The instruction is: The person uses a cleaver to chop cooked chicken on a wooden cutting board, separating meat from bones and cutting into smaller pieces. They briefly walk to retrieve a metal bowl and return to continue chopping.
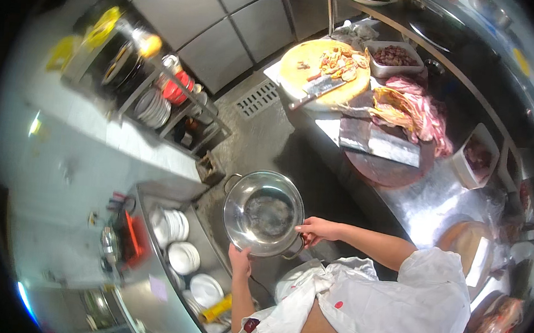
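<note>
A round stainless steel basin with two loop handles (263, 212) is held out before me above the floor. Its inside shows only a cloudy, whitish bottom, either residue or a little liquid. My left hand (241, 260) grips the near left rim, the thumb over the edge. On the right side, my right hand (316, 231) grasps the rim close to one handle, its fingers tucked underneath. The other handle sticks out at the far left, untouched.
On the right counter lie a yellow chopping board (302, 57) with chopped meat, a cleaver (326, 85), a broad cleaver (393, 147) on a dark round board, raw meat (431, 113) and white meat tubs (476, 155). Stacked plates (184, 258) fill a left shelf. A floor drain grate (257, 99) lies ahead.
</note>
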`<state>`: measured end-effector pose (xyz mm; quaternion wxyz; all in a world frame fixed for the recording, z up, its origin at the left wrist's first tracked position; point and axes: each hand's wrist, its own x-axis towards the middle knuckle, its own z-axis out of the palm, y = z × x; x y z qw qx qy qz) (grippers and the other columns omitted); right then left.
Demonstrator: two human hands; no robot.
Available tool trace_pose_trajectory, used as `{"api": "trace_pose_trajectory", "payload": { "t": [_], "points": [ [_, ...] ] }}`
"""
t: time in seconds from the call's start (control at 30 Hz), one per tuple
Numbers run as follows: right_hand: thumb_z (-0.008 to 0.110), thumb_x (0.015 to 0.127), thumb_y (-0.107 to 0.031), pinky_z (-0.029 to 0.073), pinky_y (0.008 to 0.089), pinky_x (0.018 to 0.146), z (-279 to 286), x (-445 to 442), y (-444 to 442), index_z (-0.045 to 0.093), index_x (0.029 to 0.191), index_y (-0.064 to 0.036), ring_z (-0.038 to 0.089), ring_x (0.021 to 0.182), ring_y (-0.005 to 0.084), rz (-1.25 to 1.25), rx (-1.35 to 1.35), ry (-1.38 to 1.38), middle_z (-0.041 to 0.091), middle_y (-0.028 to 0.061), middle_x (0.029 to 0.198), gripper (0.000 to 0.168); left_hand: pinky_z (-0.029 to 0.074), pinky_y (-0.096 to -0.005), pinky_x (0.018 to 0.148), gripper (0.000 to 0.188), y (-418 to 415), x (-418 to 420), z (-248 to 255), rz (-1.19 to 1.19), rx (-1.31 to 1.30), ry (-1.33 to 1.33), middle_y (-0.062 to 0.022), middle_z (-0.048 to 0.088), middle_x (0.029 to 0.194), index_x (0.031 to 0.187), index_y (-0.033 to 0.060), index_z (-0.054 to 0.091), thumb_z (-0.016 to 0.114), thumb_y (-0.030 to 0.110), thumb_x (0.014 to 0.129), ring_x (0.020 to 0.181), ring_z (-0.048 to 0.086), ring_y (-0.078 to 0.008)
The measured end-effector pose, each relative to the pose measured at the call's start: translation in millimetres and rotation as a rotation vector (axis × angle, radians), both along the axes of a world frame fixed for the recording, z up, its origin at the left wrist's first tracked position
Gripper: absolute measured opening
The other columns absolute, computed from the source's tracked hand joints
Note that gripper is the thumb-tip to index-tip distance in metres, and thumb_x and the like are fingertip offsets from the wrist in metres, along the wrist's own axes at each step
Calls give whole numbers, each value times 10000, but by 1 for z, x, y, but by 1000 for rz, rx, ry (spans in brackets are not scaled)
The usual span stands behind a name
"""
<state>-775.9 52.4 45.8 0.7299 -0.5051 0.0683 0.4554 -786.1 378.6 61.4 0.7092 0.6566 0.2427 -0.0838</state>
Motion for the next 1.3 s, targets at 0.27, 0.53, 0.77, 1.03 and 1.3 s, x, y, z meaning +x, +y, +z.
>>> {"api": "trace_pose_trajectory", "payload": {
  "t": [0.27,0.53,0.77,1.03,1.3],
  "points": [
    [580,1005,-355,519,381,821,-43,224,-85,586,1227,-80,661,1063,259,-885,262,337,674,128,1120,353,414,-259,386,371,-30,427,10,-349,96,49,-54,616,850,1121,74,528,529,-80,784,544,548,-125],
    [552,1009,-415,400,502,1049,-69,366,-126,553,1305,-68,501,1288,279,-1211,438,365,598,133,1273,456,354,-259,423,366,-312,775,72,-902,45,1,-64,560,933,1163,81,462,508,-55,827,606,486,-124],
    [521,1026,-431,523,414,918,-74,387,-126,583,1233,-69,650,1086,257,-1381,323,415,654,128,1188,422,454,-293,434,328,-577,856,-1,-1042,-114,153,-124,587,932,1136,43,434,511,-86,845,627,561,-194],
    [565,1011,-417,424,285,449,-66,440,-91,562,913,-79,575,526,160,-1780,32,516,611,68,679,352,497,-338,425,445,-755,888,-68,-1142,21,-42,-181,569,1126,1294,42,375,509,-58,881,662,615,-237],
    [605,1003,-343,343,271,396,4,440,0,556,819,-96,472,419,99,-1931,-380,729,501,2,543,312,467,-306,514,617,-739,912,-73,-1368,-101,152,-164,593,1134,1415,88,256,636,241,953,620,616,-195]
  ]
}}
